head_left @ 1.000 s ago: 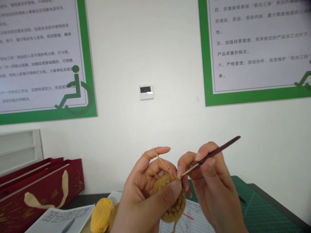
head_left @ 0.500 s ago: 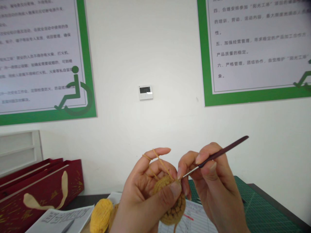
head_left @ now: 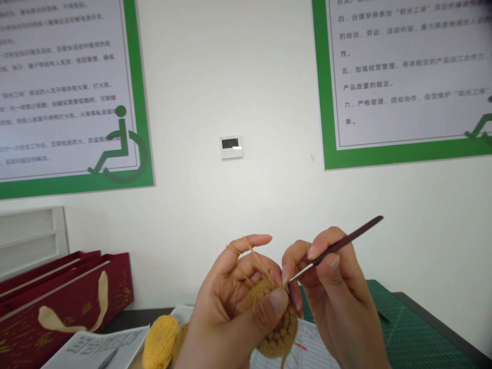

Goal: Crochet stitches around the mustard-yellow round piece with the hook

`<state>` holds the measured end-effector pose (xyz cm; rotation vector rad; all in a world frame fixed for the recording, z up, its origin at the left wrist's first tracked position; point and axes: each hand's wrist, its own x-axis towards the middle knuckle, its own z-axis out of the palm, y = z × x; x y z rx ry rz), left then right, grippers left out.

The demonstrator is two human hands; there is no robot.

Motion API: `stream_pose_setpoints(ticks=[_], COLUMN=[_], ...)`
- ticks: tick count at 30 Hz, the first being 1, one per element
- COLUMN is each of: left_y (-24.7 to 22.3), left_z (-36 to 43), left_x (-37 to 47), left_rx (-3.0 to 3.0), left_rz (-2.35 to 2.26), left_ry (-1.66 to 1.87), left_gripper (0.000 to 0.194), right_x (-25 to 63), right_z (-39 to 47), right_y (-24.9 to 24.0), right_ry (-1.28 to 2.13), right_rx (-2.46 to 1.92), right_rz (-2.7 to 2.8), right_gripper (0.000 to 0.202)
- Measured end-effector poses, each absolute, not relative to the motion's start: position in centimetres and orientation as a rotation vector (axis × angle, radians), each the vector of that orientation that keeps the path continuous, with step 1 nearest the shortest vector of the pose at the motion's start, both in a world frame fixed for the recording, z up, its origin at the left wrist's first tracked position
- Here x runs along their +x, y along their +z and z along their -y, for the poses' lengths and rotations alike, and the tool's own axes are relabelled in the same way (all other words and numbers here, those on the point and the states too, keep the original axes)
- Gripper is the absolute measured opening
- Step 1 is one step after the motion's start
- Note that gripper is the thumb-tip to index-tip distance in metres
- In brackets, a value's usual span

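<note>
My left hand [head_left: 242, 312] pinches a round tan crochet piece [head_left: 280, 335] between thumb and fingers. Tan yarn [head_left: 255, 256] loops around its raised index finger and runs down to the piece's top edge. In my right hand [head_left: 342, 287] is a crochet hook [head_left: 346, 241] with a dark maroon handle, held between thumb and fingers. The hook's metal tip meets the top edge of the piece beside my left thumb; the exact stitch is too small to make out. A loose yarn end hangs below the piece.
A yellow yarn ball [head_left: 161, 341] sits left of my hands, near printed papers [head_left: 96, 348] with a pen. Maroon gift bags [head_left: 77, 302] stand at far left. At right lies a green cutting mat [head_left: 411, 328]. Behind is a wall with posters and a thermostat [head_left: 231, 147].
The hook's handle end has moved slightly left and its tip sits a little lower against the piece. The crochet piece has shifted slightly right. Both hands keep their hold.
</note>
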<state>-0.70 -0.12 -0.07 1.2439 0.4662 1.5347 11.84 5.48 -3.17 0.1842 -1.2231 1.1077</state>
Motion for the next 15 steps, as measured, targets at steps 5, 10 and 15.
stream_pose_setpoints(ticks=[5,10,15], left_y=[-0.06,0.04,0.05], left_z=[0.16,0.34,0.35], left_x=[-0.76,-0.72,-0.66], left_rx=[1.237,1.228,1.221], left_rz=[-0.456,-0.482,-0.486], left_ry=[1.520,1.517,1.528], left_gripper=[0.040,0.040,0.041], right_x=[11.77,11.67,11.70], right_z=[-5.31,-5.14,-5.13], right_y=[-3.11,-3.02,-3.02], right_ry=[1.116,1.104,1.118], right_rx=[0.163,0.147,0.141], right_rz=[1.207,1.202,1.200], right_gripper=[0.015,0.016,0.016])
